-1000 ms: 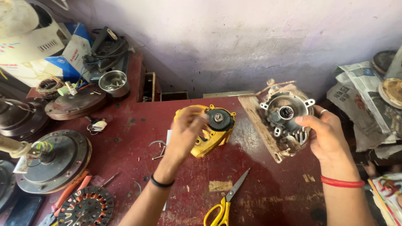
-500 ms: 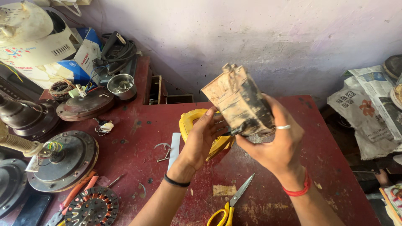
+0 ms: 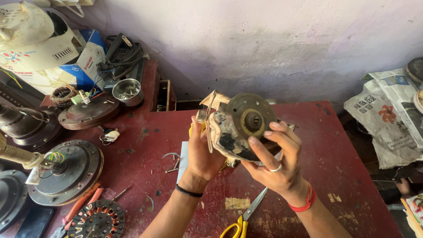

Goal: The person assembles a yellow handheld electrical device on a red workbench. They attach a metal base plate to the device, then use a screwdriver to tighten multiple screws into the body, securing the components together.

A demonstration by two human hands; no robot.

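Both of my hands hold a dirty grey motor assembly (image 3: 240, 125) up above the red table (image 3: 335, 163). Its round metal end plate with a central shaft faces me, and a pale grimy bracket sticks out on its left. My left hand (image 3: 200, 152) supports it from the left and behind, palm against the bracket. My right hand (image 3: 275, 163) grips it from below and the right, fingers over the round plate. A yellow part behind my left hand shows only as a sliver (image 3: 191, 129).
Yellow-handled scissors (image 3: 244, 217) lie on the table near my wrists, with loose screws (image 3: 172, 165) to the left. Fan motor housings (image 3: 66, 169) and a wound stator (image 3: 97, 220) crowd the left. A steel cup (image 3: 127, 91), boxes, and newspaper (image 3: 387, 114) sit around.
My right hand brought the motor assembly from the right side of the table to the middle and turned it, so its round plate now faces me. My left hand joined it there.
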